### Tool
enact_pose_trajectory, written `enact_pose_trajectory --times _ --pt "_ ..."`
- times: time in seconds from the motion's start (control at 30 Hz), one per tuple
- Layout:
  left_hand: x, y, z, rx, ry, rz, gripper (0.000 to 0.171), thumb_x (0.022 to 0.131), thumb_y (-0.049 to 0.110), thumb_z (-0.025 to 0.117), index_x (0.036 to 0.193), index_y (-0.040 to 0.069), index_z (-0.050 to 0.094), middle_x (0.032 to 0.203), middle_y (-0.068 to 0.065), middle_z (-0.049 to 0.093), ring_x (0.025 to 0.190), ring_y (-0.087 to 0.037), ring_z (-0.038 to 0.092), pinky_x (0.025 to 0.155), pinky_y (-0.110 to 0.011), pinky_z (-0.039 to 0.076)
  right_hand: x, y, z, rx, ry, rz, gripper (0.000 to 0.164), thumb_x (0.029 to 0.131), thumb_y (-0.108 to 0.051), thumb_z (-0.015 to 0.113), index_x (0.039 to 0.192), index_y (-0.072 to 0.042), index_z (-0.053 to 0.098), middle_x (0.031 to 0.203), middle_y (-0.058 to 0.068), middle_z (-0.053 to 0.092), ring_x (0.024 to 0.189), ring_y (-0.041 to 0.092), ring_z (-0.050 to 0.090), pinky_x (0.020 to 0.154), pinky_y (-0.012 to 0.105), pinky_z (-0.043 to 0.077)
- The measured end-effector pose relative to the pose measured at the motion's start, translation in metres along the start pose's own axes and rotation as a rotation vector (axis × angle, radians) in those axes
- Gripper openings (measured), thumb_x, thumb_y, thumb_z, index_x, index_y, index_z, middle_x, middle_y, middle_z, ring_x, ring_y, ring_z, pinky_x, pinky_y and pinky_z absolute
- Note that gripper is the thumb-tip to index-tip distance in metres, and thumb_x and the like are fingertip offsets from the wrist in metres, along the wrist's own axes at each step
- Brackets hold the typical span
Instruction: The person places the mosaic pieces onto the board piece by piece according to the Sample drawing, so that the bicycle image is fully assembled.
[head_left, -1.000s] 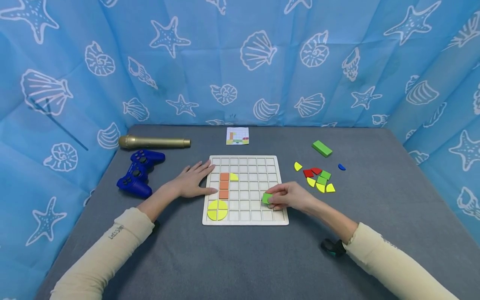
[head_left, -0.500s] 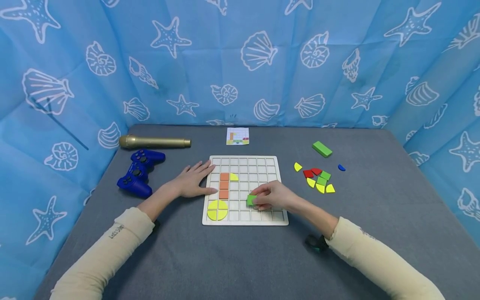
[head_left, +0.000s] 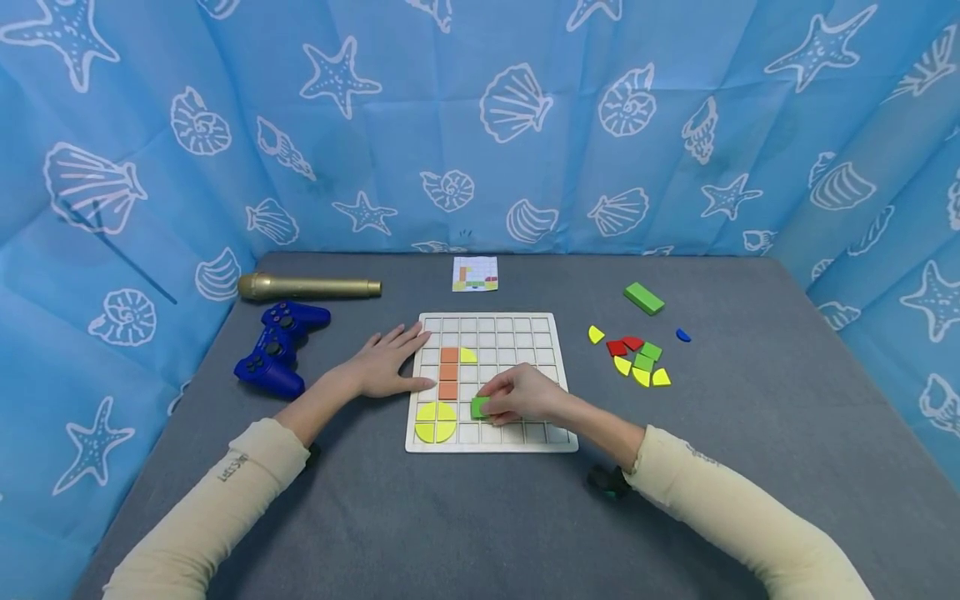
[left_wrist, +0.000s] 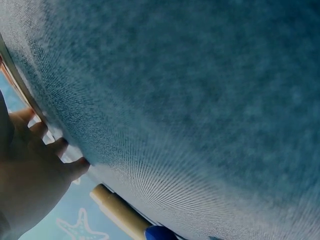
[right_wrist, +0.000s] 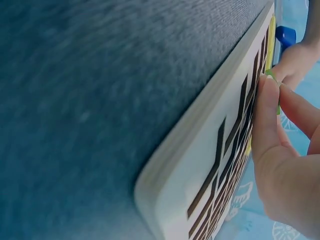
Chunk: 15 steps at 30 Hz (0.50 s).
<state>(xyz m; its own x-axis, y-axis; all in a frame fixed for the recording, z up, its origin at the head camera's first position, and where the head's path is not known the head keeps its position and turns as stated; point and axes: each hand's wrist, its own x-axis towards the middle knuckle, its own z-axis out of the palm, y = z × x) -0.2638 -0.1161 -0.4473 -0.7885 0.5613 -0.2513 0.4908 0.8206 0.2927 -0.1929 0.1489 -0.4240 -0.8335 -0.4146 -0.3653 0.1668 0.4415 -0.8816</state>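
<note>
A white grid board (head_left: 517, 342) lies in the middle of the table. My right hand (head_left: 525, 393) pinches a green square tile (head_left: 478, 407) between thumb and fingers, close over the board's lower cells; the right wrist view shows the tile (right_wrist: 273, 75) partly hidden by the fingertips. My left hand (head_left: 386, 364) rests with spread fingers at the board's left edge. On the board stand a column of orange square tiles (head_left: 448, 372), a yellow quarter-circle tile (head_left: 468, 356) beside its top, and a yellow circle (head_left: 435, 422) made of quarter tiles at the lower left.
Right of the board lie loose red (head_left: 617, 347), green (head_left: 643, 362) and yellow tiles (head_left: 622, 365), a blue piece (head_left: 683, 335) and a green block (head_left: 644, 297). A pattern card (head_left: 476, 274) lies behind the board. At left are a gold microphone (head_left: 311, 287) and a blue game controller (head_left: 279, 350).
My right hand has moved left across the board with the green tile, from its right side to near the yellow circle. My left hand has stayed in place.
</note>
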Motion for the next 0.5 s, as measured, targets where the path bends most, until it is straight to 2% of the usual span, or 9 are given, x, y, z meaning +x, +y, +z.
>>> enact_pose_trajectory --times 0.1,0.3,0.5 --pt "0.000 0.001 0.000 0.001 -0.005 -0.006 0.093 0.087 0.069 0.048 0.155 0.017 0.012 0.159 -0.006 0.005 0.143 -0.033 0.004 0.109 -0.059 0.005 0.003 -0.001 0.005 -0.022 0.014 -0.001 0.020 0.086 -0.006 0.071 0.104 0.003 0.070 0.077 0.010 0.068 0.068 0.018 0.068 0.064 0.031 0.056" --pt "0.000 0.000 0.000 -0.001 -0.008 -0.007 0.093 0.087 0.069 0.048 0.155 0.017 0.012 0.159 -0.006 0.006 0.143 -0.033 0.004 0.109 -0.059 0.006 0.004 -0.004 0.013 -0.147 0.055 -0.044 0.014 0.084 -0.008 0.073 0.096 0.000 0.072 0.068 0.007 0.066 0.062 0.016 0.066 0.059 0.029 0.055" --pt "0.000 0.001 0.000 -0.003 -0.010 -0.011 0.092 0.087 0.068 0.049 0.155 0.018 0.012 0.159 -0.005 0.006 0.144 -0.032 0.003 0.109 -0.059 0.005 0.004 -0.006 0.015 -0.179 0.069 -0.063 0.011 0.084 -0.009 0.074 0.093 -0.002 0.072 0.067 0.006 0.065 0.061 0.016 0.065 0.057 0.029 0.054"
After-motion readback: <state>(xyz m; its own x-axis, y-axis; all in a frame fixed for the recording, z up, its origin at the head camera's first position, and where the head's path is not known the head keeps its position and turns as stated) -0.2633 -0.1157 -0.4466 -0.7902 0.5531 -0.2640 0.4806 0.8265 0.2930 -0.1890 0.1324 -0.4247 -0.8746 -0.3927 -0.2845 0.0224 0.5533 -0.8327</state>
